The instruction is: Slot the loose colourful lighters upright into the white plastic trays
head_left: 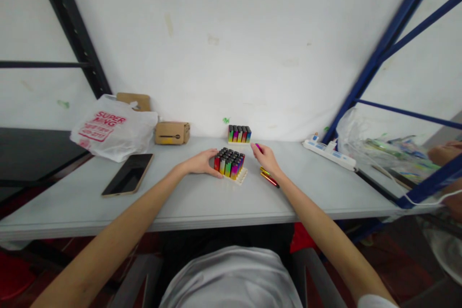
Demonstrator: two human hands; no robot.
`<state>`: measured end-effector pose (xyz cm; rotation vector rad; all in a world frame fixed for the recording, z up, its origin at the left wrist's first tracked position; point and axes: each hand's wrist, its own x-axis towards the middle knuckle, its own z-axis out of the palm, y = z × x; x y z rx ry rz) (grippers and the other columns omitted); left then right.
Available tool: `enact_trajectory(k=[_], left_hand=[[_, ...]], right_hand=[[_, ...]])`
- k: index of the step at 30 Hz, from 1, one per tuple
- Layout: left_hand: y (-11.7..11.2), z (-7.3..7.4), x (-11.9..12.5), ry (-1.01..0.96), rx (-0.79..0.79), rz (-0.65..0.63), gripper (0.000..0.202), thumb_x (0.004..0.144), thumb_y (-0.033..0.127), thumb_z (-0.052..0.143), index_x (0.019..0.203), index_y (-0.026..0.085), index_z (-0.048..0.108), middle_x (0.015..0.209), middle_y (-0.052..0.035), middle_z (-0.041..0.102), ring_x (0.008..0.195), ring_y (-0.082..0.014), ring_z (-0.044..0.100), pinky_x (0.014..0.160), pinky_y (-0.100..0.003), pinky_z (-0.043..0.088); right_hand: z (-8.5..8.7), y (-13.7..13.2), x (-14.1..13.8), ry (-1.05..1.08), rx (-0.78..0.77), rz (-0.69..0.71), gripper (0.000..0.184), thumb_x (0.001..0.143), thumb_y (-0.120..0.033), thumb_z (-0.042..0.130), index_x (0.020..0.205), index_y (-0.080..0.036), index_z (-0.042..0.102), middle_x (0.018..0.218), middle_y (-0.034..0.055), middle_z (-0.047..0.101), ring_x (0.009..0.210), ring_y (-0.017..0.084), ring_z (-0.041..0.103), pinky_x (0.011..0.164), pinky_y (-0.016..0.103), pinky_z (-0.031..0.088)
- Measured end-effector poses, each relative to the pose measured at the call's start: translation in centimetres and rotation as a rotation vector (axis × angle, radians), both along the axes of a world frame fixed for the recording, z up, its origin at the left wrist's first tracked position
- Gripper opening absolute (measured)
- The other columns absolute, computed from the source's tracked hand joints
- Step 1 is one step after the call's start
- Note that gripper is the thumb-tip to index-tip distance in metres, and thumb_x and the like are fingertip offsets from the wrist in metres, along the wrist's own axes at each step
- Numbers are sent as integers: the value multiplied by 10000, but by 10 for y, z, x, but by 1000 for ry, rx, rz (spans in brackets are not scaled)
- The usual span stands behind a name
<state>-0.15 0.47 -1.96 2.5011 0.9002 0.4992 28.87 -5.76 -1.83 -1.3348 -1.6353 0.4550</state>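
Observation:
My left hand (202, 162) curves round the left side of a white tray (241, 177) packed with upright lighters (228, 166) in several colours with black tops. The thumb lies along the tray's front left edge, and the fingers reach behind it. Bare tray slots show along the right side. Just right of the tray, my right hand (266, 158) pinches a purple lighter (259, 147), mostly hidden by the fingers. Loose lighters (269, 179), gold and red, lie on the table below my right wrist.
A second rack of lighters (239, 134) stands against the wall. Leftward are a brown cardboard box (172, 133), a white plastic bag (114, 127) and a phone (128, 174). A power strip (329, 154) and blue shelf frame (375, 65) are on the right, with a person's hand beyond.

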Motion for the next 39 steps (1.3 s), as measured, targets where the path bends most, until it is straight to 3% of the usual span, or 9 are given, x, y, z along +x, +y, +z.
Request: enact_trajectory(k=[3,9,15,18,21,26,32,39], left_hand=[[-1,1,1,-19,17,-17,1011,545,688,836,1374,182,557,1426,-117,561,1307,-358,504,1159,-441,348],[-3,2,2,-37,33,-37,956,545,676,843,1316,164,601,1374,-120,596,1261,-355,538,1129,-424,383],[-3,3,2,-23,46,-61,912,572,674,834,1299,173,608,1354,-112,608,1259,-337,538,1112,-401,395],[-4,5,2,-16,47,-54,917,567,675,836,1306,184,604,1350,-110,610,1256,-334,539,1107,-400,398],[-7,7,2,-16,45,-37,927,566,685,831,1317,194,597,1348,-111,609,1234,-341,551,1098,-422,406],[-9,7,5,-19,58,-26,915,572,696,821,1293,173,609,1269,-106,646,1162,-342,587,1050,-418,450],[-7,5,6,-21,80,-22,916,571,711,813,1280,164,621,1264,-112,645,1145,-345,590,1043,-420,453],[-7,6,6,-8,76,-21,948,573,714,810,1302,144,605,1282,-133,631,1170,-359,579,1054,-428,443]], right_hand=[[-3,-5,-5,-51,65,-61,465,889,-568,458,596,-214,388,555,-41,351,550,115,336,541,271,240],[-2,-13,-10,-139,127,-4,342,849,-399,458,586,-214,341,573,-49,286,557,101,294,550,266,213],[6,-17,-13,-246,186,1,416,959,-499,442,672,-200,471,585,-41,404,575,120,371,590,269,290],[11,-19,-11,-272,207,58,455,994,-545,406,763,-193,576,693,7,526,650,148,465,652,271,373],[15,-19,-6,-275,241,73,503,979,-600,423,734,-201,608,795,52,567,754,178,518,724,283,414],[12,-19,-2,-298,110,94,569,960,-654,417,655,-204,589,570,-6,504,571,149,416,623,275,347],[10,-15,-3,-293,67,165,561,958,-622,458,645,-190,630,604,18,637,554,143,508,631,265,360],[11,-18,7,-392,-39,273,482,934,-560,550,678,-172,678,497,-12,585,459,123,497,556,246,369]])
